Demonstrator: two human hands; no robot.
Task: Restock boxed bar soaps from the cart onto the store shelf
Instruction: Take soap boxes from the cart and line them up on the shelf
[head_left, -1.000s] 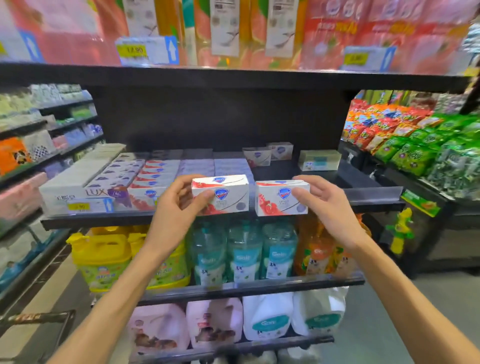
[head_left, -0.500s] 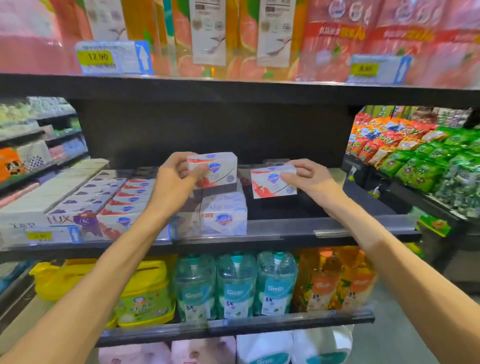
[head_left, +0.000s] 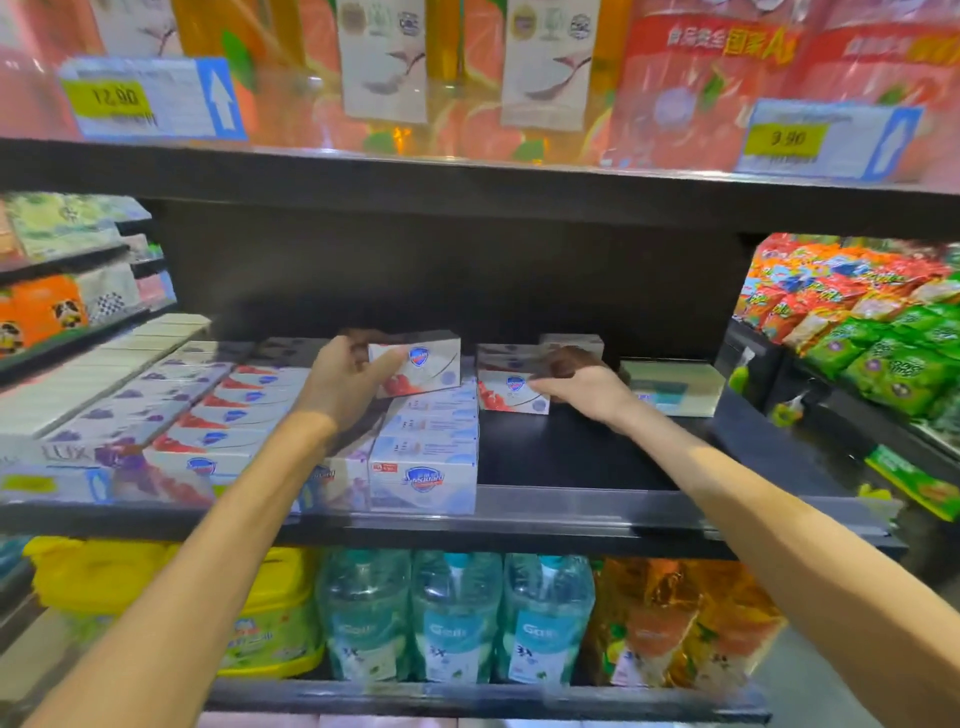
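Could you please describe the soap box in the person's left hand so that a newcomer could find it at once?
Look at the black middle shelf, under the shelf with the yellow price tags. Near its centre, the left hand holds a white soap box with a blue shield and red corner. Unlike the flat rows beside it, it sits tilted above the row of pale blue boxes.

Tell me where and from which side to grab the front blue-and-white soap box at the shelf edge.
Take the blue soap box by its top and bottom faces, coming straight in from the aisle. Its front face stands flush at the shelf lip. Another box crowds its left side and more sit behind it, so only the front and right sides are open.
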